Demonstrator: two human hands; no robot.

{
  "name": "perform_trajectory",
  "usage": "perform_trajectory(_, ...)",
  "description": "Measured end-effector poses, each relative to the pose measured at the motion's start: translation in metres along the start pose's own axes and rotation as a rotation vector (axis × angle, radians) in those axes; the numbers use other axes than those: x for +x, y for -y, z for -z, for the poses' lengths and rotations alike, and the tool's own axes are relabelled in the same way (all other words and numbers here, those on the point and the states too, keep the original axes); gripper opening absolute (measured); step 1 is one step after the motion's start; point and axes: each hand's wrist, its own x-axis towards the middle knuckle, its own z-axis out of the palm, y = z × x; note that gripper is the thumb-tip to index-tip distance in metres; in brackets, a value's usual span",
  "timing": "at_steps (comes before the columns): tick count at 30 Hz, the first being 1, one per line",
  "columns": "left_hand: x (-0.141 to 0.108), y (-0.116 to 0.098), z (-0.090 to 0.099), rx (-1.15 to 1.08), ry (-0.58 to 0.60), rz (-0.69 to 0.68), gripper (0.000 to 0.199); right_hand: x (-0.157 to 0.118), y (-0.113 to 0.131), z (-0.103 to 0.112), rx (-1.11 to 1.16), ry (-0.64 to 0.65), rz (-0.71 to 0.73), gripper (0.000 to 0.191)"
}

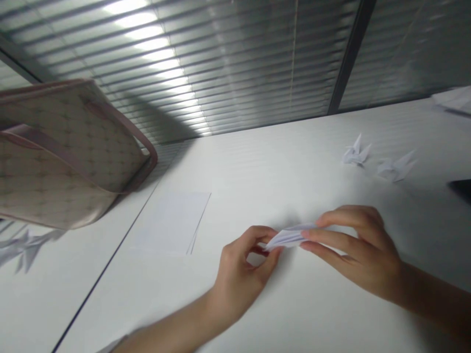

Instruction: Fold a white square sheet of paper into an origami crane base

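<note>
A folded piece of white paper [289, 237], narrow and layered, is held between both hands just over the white table. My left hand [246, 269] pinches its left end between thumb and fingers. At its right end, the fingertips of my right hand [356, 245] grip the paper's edges. Two white origami cranes stand beyond my right hand: one crane [356, 153] farther back, the other crane [396, 168] to its right. A stack of square white paper sheets [172, 223] lies to the left of my hands.
A patterned bag [62, 157] with pink handles stands at the left, with more folded white paper [25, 247] below it. A dark seam [106, 267] crosses the table [265, 166]. Window blinds [239, 63] rise behind. White paper [454, 99] and a dark object [461, 189] sit at the right edge.
</note>
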Motion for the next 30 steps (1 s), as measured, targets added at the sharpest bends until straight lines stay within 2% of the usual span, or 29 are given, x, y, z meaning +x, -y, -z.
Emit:
perform_trajectory(4,-0.001,0.001,0.001,0.099,-0.033,-0.174,0.021,0.002,0.003,0.002,0.053,0.031,-0.051,0.025)
perform_trajectory(9,0.000,0.002,0.004,0.166,-0.010,-0.303,0.023,0.005,0.005,0.001,0.155,0.072,-0.068,0.024)
perform_trajectory(14,0.004,0.008,0.010,0.192,-0.022,-0.564,0.034,0.006,0.007,0.002,0.172,0.113,-0.087,0.013)
perform_trajectory(16,0.005,0.010,0.013,0.218,-0.014,-0.633,0.037,0.006,0.009,0.002,0.156,0.136,-0.111,0.014)
perform_trajectory(19,0.006,0.012,0.015,0.242,-0.001,-0.681,0.039,0.007,0.012,0.002,0.185,0.168,-0.175,0.018)
perform_trajectory(23,0.006,0.012,0.015,0.240,-0.028,-0.704,0.040,0.006,0.013,0.001,0.311,0.180,-0.261,0.001)
perform_trajectory(26,0.007,0.011,0.016,0.260,-0.025,-0.721,0.038,0.006,0.013,-0.001,0.400,0.189,-0.355,0.004)
perform_trajectory(30,0.005,0.007,0.021,0.327,0.000,-0.719,0.035,0.007,0.015,-0.002,0.519,0.280,-0.489,0.004)
